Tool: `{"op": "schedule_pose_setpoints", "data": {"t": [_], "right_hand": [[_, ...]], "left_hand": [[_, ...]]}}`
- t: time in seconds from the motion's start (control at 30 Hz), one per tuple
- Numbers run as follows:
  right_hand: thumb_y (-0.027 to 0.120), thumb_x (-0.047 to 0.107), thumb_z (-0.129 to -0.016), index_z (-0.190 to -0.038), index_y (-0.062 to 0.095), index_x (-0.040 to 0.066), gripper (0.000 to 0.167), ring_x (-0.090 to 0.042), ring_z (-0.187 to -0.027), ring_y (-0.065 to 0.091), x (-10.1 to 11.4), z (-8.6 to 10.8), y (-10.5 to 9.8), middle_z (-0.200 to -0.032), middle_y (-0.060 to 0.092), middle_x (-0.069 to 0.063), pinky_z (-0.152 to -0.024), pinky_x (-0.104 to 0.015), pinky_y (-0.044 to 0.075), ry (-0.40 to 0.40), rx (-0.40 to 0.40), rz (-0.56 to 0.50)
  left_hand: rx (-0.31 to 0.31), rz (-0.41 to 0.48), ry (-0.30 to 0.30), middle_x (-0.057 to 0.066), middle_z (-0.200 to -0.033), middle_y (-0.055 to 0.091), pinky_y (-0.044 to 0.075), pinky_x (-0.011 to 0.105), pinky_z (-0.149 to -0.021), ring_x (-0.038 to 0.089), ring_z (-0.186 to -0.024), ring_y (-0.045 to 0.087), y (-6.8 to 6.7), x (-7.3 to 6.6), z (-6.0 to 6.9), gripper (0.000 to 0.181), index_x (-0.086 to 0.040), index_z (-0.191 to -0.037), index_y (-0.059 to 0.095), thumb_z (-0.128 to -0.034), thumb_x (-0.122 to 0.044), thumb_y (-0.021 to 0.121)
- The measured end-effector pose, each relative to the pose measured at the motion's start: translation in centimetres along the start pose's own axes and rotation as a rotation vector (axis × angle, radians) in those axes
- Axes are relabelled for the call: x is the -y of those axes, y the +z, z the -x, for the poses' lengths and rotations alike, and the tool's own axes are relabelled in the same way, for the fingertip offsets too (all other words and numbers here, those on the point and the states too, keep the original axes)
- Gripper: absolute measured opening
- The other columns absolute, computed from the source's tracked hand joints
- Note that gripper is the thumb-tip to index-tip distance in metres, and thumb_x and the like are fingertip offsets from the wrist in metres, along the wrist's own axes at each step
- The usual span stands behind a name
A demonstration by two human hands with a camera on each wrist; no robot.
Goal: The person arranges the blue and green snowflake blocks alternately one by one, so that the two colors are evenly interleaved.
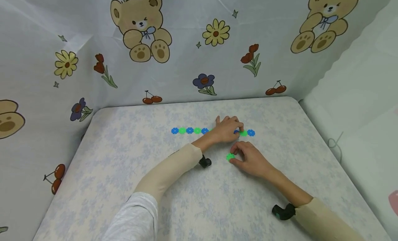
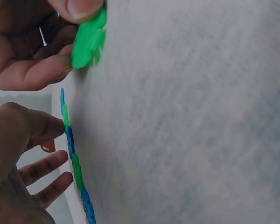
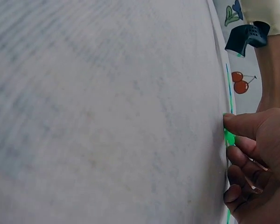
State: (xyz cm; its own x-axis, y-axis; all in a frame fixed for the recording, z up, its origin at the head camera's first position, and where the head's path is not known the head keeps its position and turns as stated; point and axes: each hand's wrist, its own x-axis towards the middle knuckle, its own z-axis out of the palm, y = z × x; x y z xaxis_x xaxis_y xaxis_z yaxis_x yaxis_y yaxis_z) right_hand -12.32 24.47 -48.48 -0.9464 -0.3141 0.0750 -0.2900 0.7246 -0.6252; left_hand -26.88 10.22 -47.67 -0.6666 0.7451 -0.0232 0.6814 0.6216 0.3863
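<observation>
A row of alternating blue and green notched discs (image 1: 190, 130) lies on the table, edge to edge. My left hand (image 1: 228, 129) reaches across the row near its right end and hides part of it. In the left wrist view, the fingertips of that left hand (image 2: 18, 163) touch or hover close to the discs, fingers spread. My right hand (image 1: 252, 159) pinches a single green notched disc (image 1: 230, 157) between thumb and index finger, nearer to me than the row. The right wrist view shows the right hand (image 3: 259, 158) with that green disc (image 3: 230, 138) partly covered by its fingers.
A pale blue-patterned cloth covers the table (image 1: 199, 196). Behind it hangs a white curtain (image 1: 183, 33) printed with bears, flowers and cherries. Black wrist cameras sit under the left forearm (image 1: 177, 168) and the right forearm (image 1: 289, 187). A thin cord (image 1: 335, 146) hangs at the right.
</observation>
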Motion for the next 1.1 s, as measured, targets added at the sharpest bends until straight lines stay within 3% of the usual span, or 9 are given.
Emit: {"op": "schedule_pose_setpoints", "data": {"t": [0.23,0.57,1.1], "right_hand": [[0.082,0.018,-0.096,-0.109,0.068,0.016,0.019,-0.016,-0.093,0.058,-0.8,0.8,-0.8,-0.101,0.070,0.001,-0.083,-0.030,0.047,0.037,-0.026,0.009],[0.083,0.016,-0.096,-0.101,0.067,0.018,0.017,-0.013,-0.091,0.063,-2.0,2.1,-1.7,-0.100,0.070,0.002,-0.082,-0.029,0.053,0.047,-0.060,0.002],[0.077,0.017,-0.100,-0.105,0.064,0.011,0.015,-0.016,-0.088,0.059,-4.7,3.1,-4.1,-0.101,0.069,-0.005,-0.078,-0.027,0.050,0.142,-0.093,0.022]], "left_hand": [[-0.026,-0.018,-0.007,-0.006,-0.140,0.059,0.016,0.078,-0.128,0.025,-0.140,0.051,0.1,-0.5,0.1,0.014,-0.033,-0.121,0.068,-0.1103,-0.034,0.059],[-0.041,-0.060,-0.007,-0.005,-0.144,0.059,0.028,0.066,-0.124,0.025,-0.139,0.052,0.5,-1.2,-0.2,0.031,-0.034,-0.141,0.061,-0.1105,-0.040,0.060],[-0.067,-0.134,0.004,-0.005,-0.142,0.059,0.039,0.057,-0.117,0.023,-0.134,0.055,1.7,-2.7,-1.4,0.033,-0.032,-0.138,0.063,-0.1089,-0.047,0.061]]}}
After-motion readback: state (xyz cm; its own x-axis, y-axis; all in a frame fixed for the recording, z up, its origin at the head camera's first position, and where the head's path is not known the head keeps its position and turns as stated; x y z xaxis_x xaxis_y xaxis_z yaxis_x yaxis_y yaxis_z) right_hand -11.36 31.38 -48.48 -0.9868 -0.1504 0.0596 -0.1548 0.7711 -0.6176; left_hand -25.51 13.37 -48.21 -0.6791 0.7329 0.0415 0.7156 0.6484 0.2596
